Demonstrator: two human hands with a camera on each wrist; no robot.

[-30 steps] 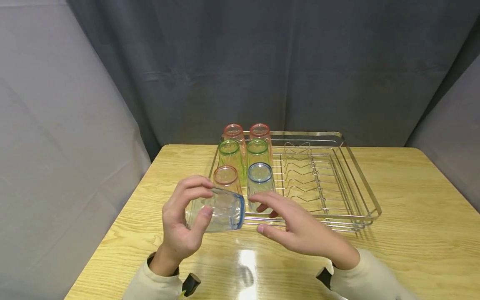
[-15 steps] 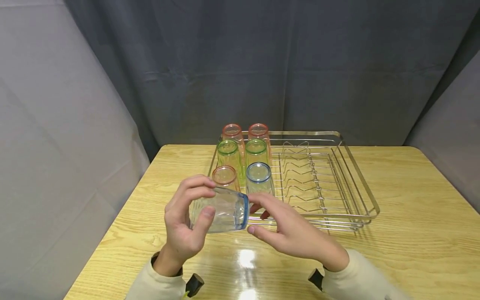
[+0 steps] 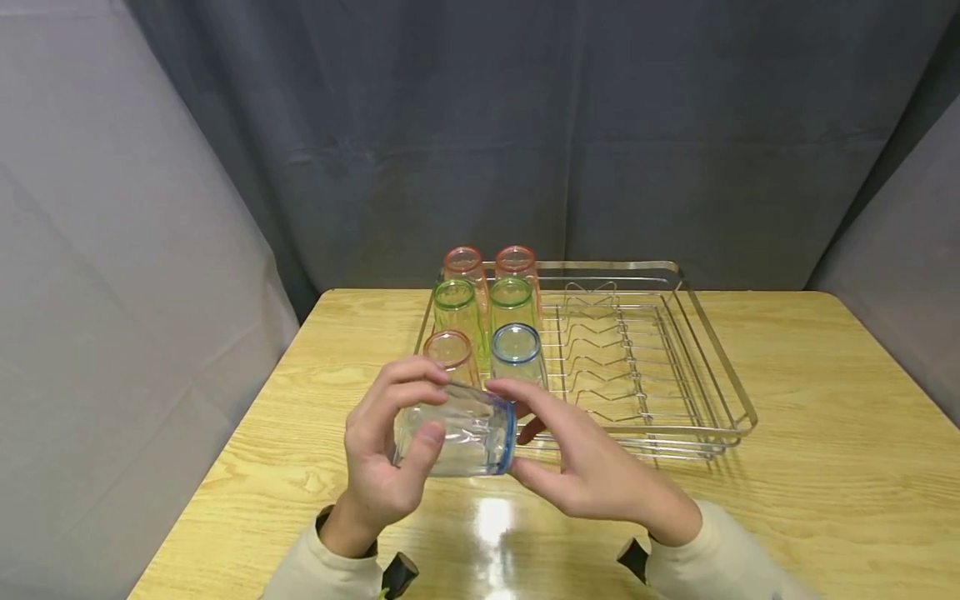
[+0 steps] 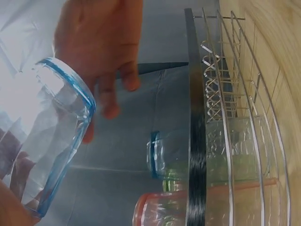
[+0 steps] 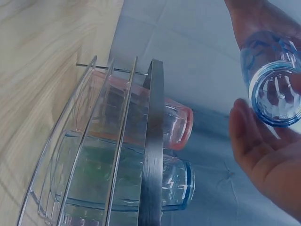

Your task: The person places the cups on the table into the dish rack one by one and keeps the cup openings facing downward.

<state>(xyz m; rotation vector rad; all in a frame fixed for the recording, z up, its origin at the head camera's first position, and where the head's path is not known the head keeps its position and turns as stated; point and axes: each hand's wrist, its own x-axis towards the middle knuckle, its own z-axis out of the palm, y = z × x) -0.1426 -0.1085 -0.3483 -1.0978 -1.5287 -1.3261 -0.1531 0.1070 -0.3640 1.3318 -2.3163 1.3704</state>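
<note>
A clear drinking glass [image 3: 457, 433] with a blue-tinted base lies tilted on its side above the table, its base pointing right. My left hand [image 3: 390, 446] grips it around the body near the mouth, thumb in front and fingers over the top. From the right, my right hand [image 3: 592, 458] has its thumb and index finger curved about the blue base; the right wrist view shows the base [image 5: 277, 94] between them. Behind, a blue-based glass [image 3: 517, 354] and an orange-based glass [image 3: 450, 354] stand upside down in the wire dish rack [image 3: 652, 431].
Two green-based glasses, the left one [image 3: 456, 304] and the right one [image 3: 512, 302], stand inverted farther back, with two red-based glasses [image 3: 463, 260] behind them. The rack's right side has wire plate dividers [image 3: 596, 362]. A grey curtain [image 3: 480, 142] hangs beyond the wooden table [image 3: 285, 467].
My left hand has moved the glass to the right and slightly down. My right hand has shifted left, and its thumb and index finger have come onto the blue base.
</note>
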